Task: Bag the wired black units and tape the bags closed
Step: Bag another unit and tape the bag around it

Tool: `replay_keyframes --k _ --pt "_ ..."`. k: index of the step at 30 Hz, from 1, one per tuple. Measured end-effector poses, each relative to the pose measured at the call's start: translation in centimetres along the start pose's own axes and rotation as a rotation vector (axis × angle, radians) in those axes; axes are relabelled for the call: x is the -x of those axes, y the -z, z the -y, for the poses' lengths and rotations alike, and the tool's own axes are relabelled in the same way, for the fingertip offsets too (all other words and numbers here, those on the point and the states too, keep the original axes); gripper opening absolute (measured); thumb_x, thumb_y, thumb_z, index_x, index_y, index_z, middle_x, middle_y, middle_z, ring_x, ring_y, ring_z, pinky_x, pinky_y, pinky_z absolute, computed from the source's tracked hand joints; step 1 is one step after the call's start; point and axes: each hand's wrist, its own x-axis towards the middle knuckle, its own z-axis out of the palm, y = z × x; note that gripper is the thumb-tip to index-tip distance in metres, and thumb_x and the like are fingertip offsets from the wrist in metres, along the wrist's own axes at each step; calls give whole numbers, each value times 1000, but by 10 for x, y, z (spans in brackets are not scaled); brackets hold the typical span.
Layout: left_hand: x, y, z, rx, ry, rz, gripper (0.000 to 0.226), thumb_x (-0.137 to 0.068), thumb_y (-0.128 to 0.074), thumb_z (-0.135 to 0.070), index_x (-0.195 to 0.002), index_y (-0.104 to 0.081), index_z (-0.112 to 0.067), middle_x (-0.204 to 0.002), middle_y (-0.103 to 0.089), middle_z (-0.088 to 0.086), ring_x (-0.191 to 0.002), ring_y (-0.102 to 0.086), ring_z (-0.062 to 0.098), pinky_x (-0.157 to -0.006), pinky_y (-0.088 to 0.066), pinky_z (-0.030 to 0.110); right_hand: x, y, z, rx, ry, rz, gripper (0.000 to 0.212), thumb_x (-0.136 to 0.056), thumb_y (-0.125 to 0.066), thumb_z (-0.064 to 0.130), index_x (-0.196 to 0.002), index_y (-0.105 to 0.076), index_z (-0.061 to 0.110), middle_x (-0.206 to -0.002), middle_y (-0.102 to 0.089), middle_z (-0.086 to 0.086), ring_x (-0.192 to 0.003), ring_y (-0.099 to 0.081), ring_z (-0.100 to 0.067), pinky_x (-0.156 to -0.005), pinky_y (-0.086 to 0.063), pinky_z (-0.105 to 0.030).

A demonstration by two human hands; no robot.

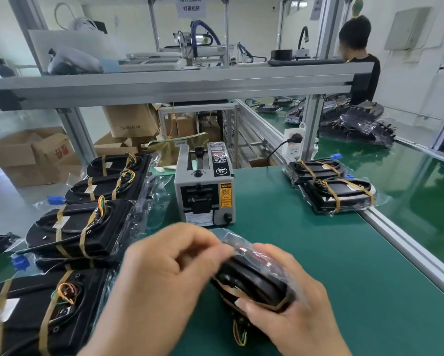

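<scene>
L hand (164, 273), R hand (295, 301) grip unit (254, 280).

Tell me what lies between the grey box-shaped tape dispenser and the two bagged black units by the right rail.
The head view shows only bare green mat between the grey tape dispenser and the two bagged black units.

Bright, even indoor light, prob. from overhead; shadows soft & faint. Pale sheen on the green belt (408, 181) at right. Motion blur on left hand (164, 273), right hand (290, 307) & the bagged unit (254, 278) they hold (left fingertips smeared most). Wide-angle bend: shelf beam (179, 84) bows, posts lean at edges. Far bkgd slightly soft.
</scene>
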Motion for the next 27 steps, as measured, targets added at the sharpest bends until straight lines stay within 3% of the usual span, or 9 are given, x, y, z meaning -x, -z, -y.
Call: replay_keyframes --k 2,4,7,16,18,21,27 --pt "-7 10 13 -104 -25 -39 17 -67 -71 -48 -78 -72 -35 -70 -64 -10 -57 -55 7 -54 -40 7 27 15 -6 -24 64 -97 77 -53 -85 24 -117 -54 54 -102 -69 31 -90 -68 7 -75 -46 -1" --pt "-9 11 21 -180 -65 27 17 -72 -70 -45 -85 -71 -35 -80 -64 -11 -68 -58 13 -62 -43 11 27 23 -16 64 67 -114 76 -53 -84 24 -115 -55 56 -102 -69 31 -89 -68 7 -74 -46 0" --pt "-10 8 24 -207 -124 127 17 -80 -77 -43 -93 -69 -37 -89 -62 -14 -75 -60 12 -65 -45 17 27 15 -17 -11 131 -120 73 -53 -83 23 -114 -57 54 -102 -71 27 -90 -69 4 -73 -47 -2" --pt "-16 -3 15 -106 -212 199 13 -80 -73 -25 -89 -76 -34 -90 -61 -13 -78 -61 5 -68 -41 7 24 17 -22 19 128 -114 72 -55 -84 26 -119 -58 47 -107 -70 24 -91 -70 0 -73 -50 -6" --pt "-18 -5 14 -145 -236 203 6 -84 -70 -24 -84 -74 -29 -89 -59 -13 -82 -63 6 -69 -46 14 23 17 -19 25 134 -130 70 -56 -81 32 -121 -57 44 -109 -69 23 -93 -69 -1 -75 -51 -8" --pt "-20 -10 13 -210 -289 199 12 -92 -62 -28 -83 -67 -21 -90 -55 -11 -82 -63 12 -69 -51 30 23 18 -21 20 141 -123 73 -57 -84 25 -123 -56 42 -111 -68 22 -96 -69 -4 -78 -53 -12" --pt "-27 -17 4 -426 -412 146 25 -95 -46 -30 -82 -63 -16 -89 -56 -5 -69 -54 20 -59 -49 42 20 23 -19 -1 123 -96 66 -59 -79 35 -120 -56 45 -106 -69 24 -92 -69 1 -75 -50 -6"
